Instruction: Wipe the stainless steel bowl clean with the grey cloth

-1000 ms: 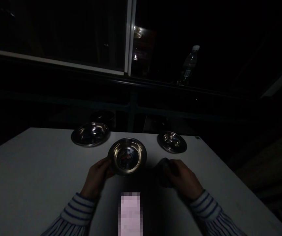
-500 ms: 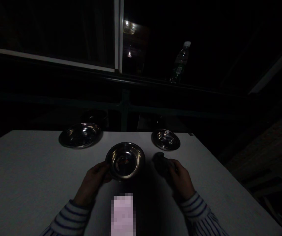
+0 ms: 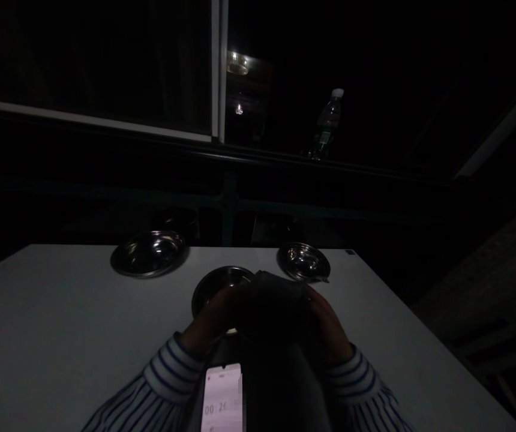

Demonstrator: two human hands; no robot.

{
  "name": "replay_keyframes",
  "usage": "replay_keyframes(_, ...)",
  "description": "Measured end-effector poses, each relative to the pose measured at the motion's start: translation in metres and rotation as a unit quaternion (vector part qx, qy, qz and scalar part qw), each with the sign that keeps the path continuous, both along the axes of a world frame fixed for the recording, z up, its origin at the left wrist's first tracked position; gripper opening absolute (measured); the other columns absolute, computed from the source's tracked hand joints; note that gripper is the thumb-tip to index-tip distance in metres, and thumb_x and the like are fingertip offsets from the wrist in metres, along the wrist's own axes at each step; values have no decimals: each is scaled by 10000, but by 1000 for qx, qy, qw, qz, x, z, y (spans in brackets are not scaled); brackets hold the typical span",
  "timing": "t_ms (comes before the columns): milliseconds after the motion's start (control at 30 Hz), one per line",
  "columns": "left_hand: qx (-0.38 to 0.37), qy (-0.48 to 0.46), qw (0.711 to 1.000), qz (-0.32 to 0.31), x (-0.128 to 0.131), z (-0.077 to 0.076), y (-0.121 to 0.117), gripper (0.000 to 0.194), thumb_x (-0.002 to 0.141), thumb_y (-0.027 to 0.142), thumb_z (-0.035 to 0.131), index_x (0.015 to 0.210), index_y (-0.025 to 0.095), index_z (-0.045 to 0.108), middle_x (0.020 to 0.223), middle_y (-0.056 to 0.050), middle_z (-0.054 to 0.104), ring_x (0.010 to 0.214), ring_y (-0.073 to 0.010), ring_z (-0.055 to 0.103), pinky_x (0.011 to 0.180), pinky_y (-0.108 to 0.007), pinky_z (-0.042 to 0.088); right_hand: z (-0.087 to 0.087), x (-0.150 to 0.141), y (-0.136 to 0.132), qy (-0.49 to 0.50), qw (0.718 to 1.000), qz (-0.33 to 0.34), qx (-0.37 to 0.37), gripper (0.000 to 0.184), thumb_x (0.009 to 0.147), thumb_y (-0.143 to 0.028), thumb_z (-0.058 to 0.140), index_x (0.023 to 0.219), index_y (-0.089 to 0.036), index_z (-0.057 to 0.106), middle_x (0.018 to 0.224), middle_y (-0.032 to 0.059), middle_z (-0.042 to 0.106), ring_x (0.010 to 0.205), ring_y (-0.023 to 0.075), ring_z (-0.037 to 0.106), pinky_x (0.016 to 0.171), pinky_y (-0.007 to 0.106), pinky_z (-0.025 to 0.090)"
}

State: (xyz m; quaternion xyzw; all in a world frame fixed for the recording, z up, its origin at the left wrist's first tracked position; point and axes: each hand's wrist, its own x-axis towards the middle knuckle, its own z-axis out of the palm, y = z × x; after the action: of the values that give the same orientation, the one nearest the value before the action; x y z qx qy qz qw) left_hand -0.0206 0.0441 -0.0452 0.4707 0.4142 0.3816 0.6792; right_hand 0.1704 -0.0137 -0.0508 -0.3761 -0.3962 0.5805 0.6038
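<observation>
The scene is very dark. A steel bowl (image 3: 215, 285) sits on the white table (image 3: 60, 312) in front of me, half covered. Both hands are together just before it, holding a dark cloth (image 3: 271, 303) that spreads between them and hangs toward me. My left hand (image 3: 210, 321) grips the cloth's left edge, over the bowl's near rim. On the cloth's right edge sits my right hand (image 3: 327, 321), fingers closed. Both sleeves are white with dark stripes.
Two more steel bowls stand at the table's far edge, a wide one (image 3: 149, 253) on the left and a smaller one (image 3: 303, 261) on the right. A lit phone (image 3: 221, 399) lies near me. A water bottle (image 3: 325, 125) stands on the dark ledge behind.
My left hand let go of the bowl's rim and came to the middle. My right hand brought the dark cloth leftward, and both hands now hold it spread over the bowl's near side.
</observation>
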Motion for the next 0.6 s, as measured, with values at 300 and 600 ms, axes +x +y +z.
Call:
replay_keyframes(300, 115, 58, 990, -54, -14, 30, -2, 284, 642, 250, 679, 908, 153, 674, 954, -71, 708, 882, -235, 651, 790, -349, 494, 25, 13, 20, -216, 965, 143, 36, 645, 684, -199, 699, 1266, -252, 426, 1169, 61, 597, 1020, 179, 596, 917, 362, 454)
replay_keyframes(600, 100, 40, 994, 18, -30, 35, -3, 422, 662, 308, 703, 1040, 144, 610, 888, -64, 714, 757, -193, 661, 693, -312, 516, 37, -17, 30, -215, 975, 46, 41, 213, 685, -324, 678, 805, -183, 573, 751, -16, 626, 698, 135, 581, 613, 240, 460)
